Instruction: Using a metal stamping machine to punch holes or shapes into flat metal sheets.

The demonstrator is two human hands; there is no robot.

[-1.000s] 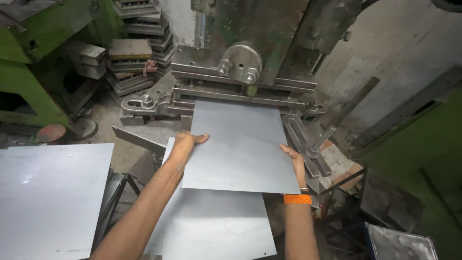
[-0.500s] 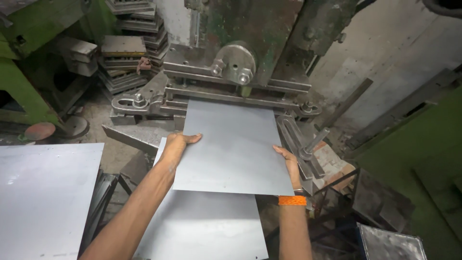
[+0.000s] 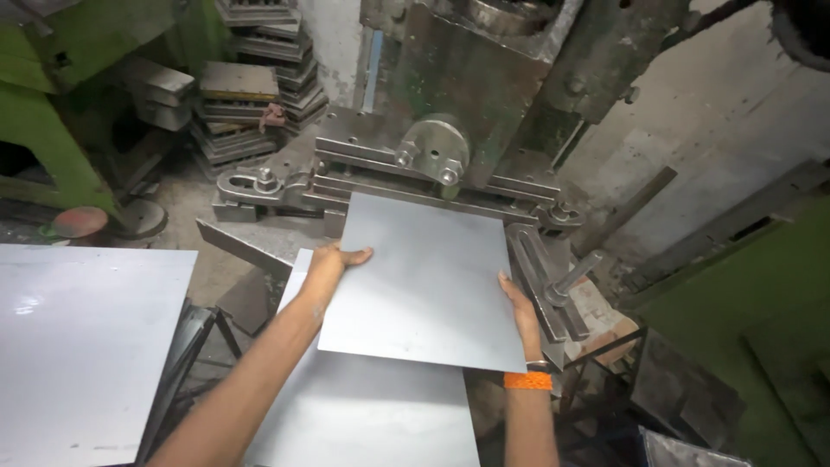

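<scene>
No bin, tray or box shows its contents here; the nearest thing to storage is the pile of dark metal plates and die blocks [image 3: 251,95] stacked on the floor at the upper left, behind a green machine frame [image 3: 52,121].

At the far left a broad pale metal sheet [image 3: 78,346] lies flat on a dark stand. A round reddish disc [image 3: 79,222] sits on the dusty concrete floor [image 3: 190,216] just beyond it. In the middle stands the heavy, worn green press [image 3: 484,78], with its steel clamp bars and two bolt heads across the front. To the right, a slanted guide rail with a cylindrical pin [image 3: 553,281] adjoins the press bed, and a stained wall [image 3: 735,130] rises behind.

The left hand [image 3: 333,264] grips the left edge of a square grey steel sheet [image 3: 424,281], thumb laid on top and fingers curled beneath (those fingers are hidden). The sheet's far edge lies at the clamp bars, and its near part overlaps another flat sheet [image 3: 372,415] below. The right hand [image 3: 521,313], an orange band [image 3: 527,380] at its wrist, holds the sheet's right edge, fingers closed against it.
</scene>
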